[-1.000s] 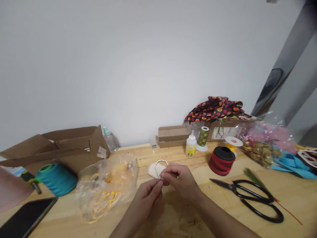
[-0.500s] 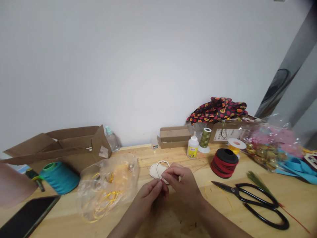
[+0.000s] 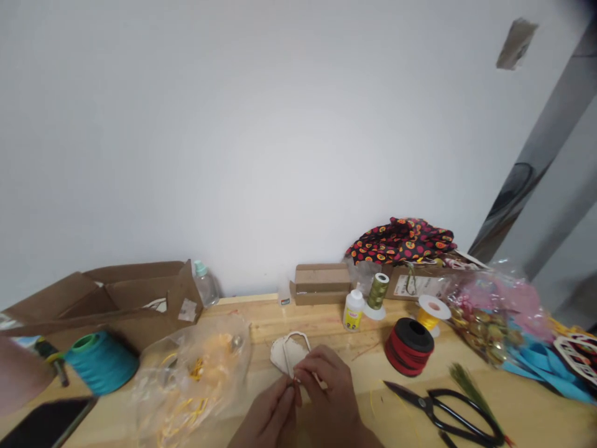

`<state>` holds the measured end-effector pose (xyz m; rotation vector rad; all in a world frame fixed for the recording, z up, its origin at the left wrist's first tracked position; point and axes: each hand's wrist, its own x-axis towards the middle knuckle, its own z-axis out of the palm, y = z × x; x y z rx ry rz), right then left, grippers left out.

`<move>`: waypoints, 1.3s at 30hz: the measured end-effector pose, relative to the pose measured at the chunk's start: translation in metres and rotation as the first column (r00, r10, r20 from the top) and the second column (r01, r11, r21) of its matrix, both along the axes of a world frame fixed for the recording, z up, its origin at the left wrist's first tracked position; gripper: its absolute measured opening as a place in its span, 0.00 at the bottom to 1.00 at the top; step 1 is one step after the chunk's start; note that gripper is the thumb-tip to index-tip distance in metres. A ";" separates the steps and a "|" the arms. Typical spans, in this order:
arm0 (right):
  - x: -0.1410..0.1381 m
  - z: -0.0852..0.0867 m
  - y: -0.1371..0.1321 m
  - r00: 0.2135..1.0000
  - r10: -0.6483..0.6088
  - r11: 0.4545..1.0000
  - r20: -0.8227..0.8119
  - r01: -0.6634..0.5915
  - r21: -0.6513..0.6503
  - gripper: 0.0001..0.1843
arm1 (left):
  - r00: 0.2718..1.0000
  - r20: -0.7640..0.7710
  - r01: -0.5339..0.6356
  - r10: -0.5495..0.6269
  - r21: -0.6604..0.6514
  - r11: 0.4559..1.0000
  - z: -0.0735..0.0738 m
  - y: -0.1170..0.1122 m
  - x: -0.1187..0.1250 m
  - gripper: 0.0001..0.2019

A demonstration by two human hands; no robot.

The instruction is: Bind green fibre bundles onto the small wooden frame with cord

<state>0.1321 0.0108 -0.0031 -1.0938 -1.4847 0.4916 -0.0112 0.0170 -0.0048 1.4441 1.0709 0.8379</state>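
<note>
My left hand (image 3: pixel 271 415) and my right hand (image 3: pixel 326 392) meet at the bottom middle, fingertips pinched together over the wooden table (image 3: pixel 321 323). Between them runs a thin strand, too fine to name. A pale flat cut-out piece with a loop at its top (image 3: pixel 288 352) lies just beyond the fingertips, and my right hand touches its near edge. Both hands are closed in a pinch.
A clear plastic bag with yellow cord (image 3: pixel 193 373) lies left of the hands, beside a teal thread cone (image 3: pixel 100 363), an open cardboard box (image 3: pixel 102 298) and a dark phone (image 3: pixel 44 423). On the right stand a glue bottle (image 3: pixel 353 310), a green spool (image 3: pixel 377 291), a red-and-black reel (image 3: pixel 409 337) and black scissors (image 3: pixel 443 407).
The view has tilted upward, so the table and hands sit lower in the frame. My hands stay pinched together at the pale piece and have drawn slightly closer.
</note>
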 end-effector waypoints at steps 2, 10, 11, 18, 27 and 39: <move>0.000 -0.002 0.000 1.000 -0.006 1.000 -0.001 0.006 -0.025 0.08 | 0.999 0.040 0.013 -0.011 -0.049 0.999 0.003 0.000 0.003 0.11; 0.000 -0.007 0.003 1.000 0.011 0.998 0.012 -0.011 -0.055 0.08 | 0.971 0.237 0.063 0.029 -0.368 0.928 0.012 0.002 0.011 0.21; 0.000 -0.007 0.004 1.000 0.003 0.999 0.010 -0.002 -0.047 0.08 | 0.961 0.269 0.058 0.055 -0.393 0.918 0.012 0.001 0.011 0.20; -0.002 0.000 0.001 1.000 -0.019 1.000 -0.011 0.019 -0.006 0.09 | 0.919 0.393 0.214 -0.029 -0.437 0.874 0.005 0.005 0.000 0.18; 0.000 0.040 -0.003 0.991 0.120 0.956 -0.052 -0.129 -0.263 0.09 | 0.879 0.436 0.373 -0.192 -0.380 0.846 0.021 0.003 -0.007 0.17; 0.024 0.062 -0.019 0.995 0.099 0.933 0.024 -0.084 -0.351 0.10 | 0.762 0.588 0.578 -0.272 -0.427 0.695 0.038 -0.004 -0.022 0.12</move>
